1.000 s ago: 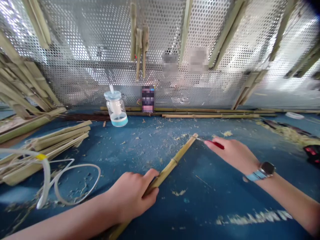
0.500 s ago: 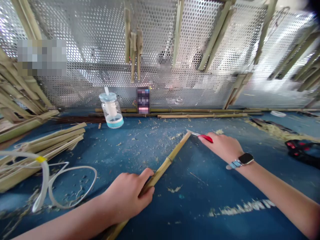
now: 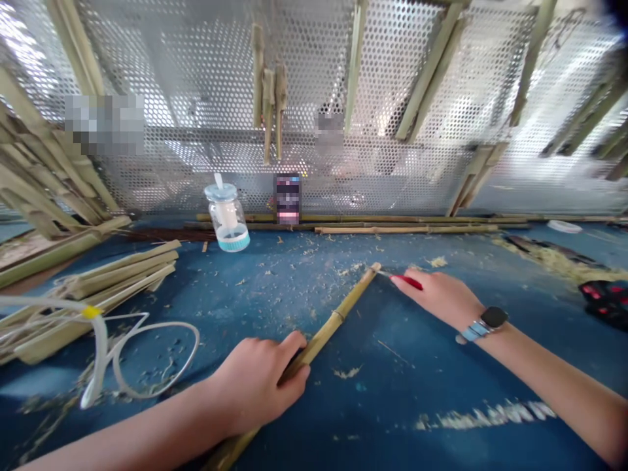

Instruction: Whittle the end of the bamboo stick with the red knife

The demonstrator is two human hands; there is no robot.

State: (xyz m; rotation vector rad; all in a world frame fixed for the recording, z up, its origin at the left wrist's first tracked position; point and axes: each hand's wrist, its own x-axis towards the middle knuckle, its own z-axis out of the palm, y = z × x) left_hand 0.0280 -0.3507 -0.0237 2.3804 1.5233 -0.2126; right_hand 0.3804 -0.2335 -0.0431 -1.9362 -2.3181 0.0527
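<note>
A bamboo stick (image 3: 338,316) slants across the blue work surface, its far end pointing away from me and a darker ring at its joint. My left hand (image 3: 267,376) is wrapped round its lower part. In my right hand (image 3: 444,294) is a knife (image 3: 408,282) with a red handle; its thin blade lies at the stick's far tip. A watch with a light blue band circles my right wrist. Pale shavings (image 3: 348,269) are scattered on the surface around the tip.
A clear jar (image 3: 228,219) with a straw and a phone (image 3: 288,199) stand at the back, before the perforated metal wall. Split bamboo (image 3: 127,271) and a looped white tube (image 3: 196,340) lie at left. Long canes (image 3: 417,229) run along the wall. A black and red tool (image 3: 606,302) sits at right.
The whole view has shifted slightly, so things appear a little further right. The knife blade has moved slightly against the stick's tip. Both hands keep their holds.
</note>
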